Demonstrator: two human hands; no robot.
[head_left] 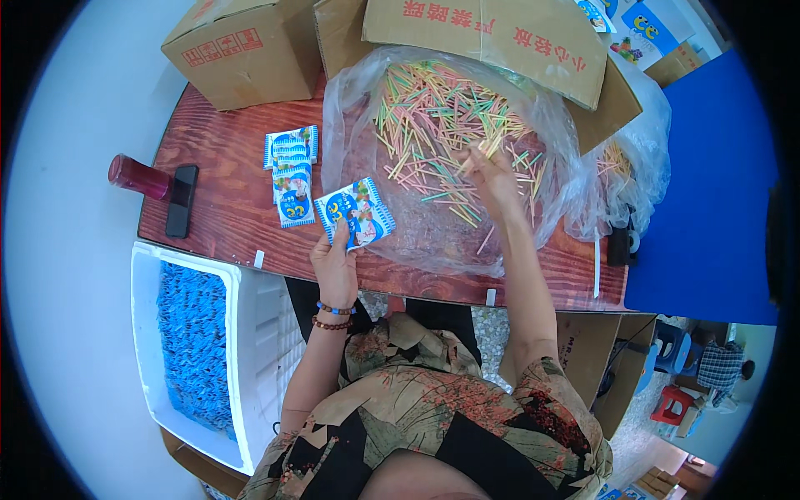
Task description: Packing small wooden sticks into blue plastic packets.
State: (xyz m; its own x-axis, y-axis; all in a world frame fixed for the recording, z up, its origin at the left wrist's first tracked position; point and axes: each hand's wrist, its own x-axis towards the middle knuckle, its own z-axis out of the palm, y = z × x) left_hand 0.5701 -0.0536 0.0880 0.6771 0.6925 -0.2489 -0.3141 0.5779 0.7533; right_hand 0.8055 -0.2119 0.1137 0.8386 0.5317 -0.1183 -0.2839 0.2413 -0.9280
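Packets in blue and white mark the scene: the left hand (336,260) grips one square packet (356,213) by its lower edge, and a short stack of like packets (292,173) lies on the tabletop (225,208) just beyond it. The right hand (492,177) pinches coloured sticks (433,117) inside a clear plastic bag (350,125). Cardboard boxes (242,50) with red labels stand beyond both hands. Bare wood lies outside the left hand, toward a black phone (181,200).
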